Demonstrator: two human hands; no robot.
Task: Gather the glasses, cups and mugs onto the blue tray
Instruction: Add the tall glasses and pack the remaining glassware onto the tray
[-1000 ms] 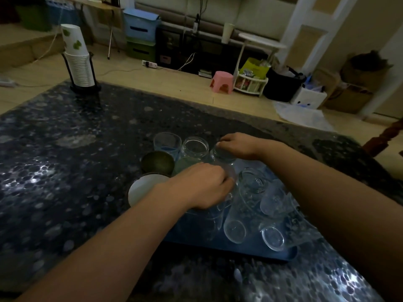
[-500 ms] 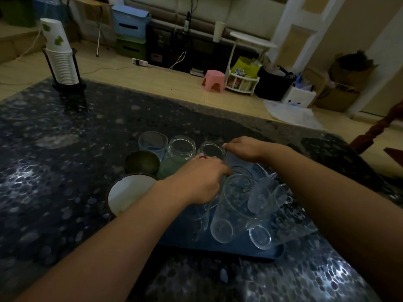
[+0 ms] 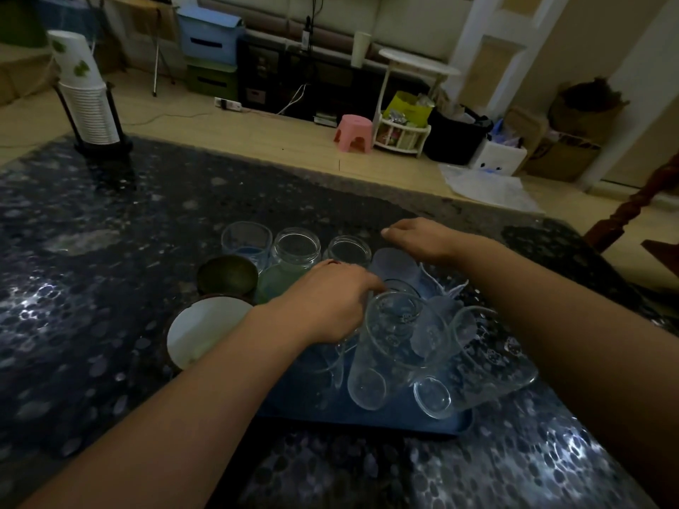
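The blue tray [image 3: 367,416] lies on the dark table in front of me, crowded with clear glasses. A tall clear glass [image 3: 389,343] and other tumblers [image 3: 477,354] lean together on its right half. My left hand [image 3: 327,306] reaches into the cluster, fingers curled on a clear glass beside the tall one; the fingertips are partly hidden. My right hand [image 3: 422,238] hovers with relaxed fingers just above a frosted cup [image 3: 395,264]. Three clear jars [image 3: 297,247] stand in a row at the far side. A dark mug [image 3: 227,275] and a white-lined mug [image 3: 205,334] stand at the left.
A stack of paper cups [image 3: 86,93] in a black holder stands at the table's far left corner. A wooden chair [image 3: 639,214] is at the right edge. Beyond the table lie the floor, a pink stool [image 3: 354,132] and storage boxes.
My right hand has lifted off the far glass and drawn slightly right. My left hand stays among the glasses on the tray.
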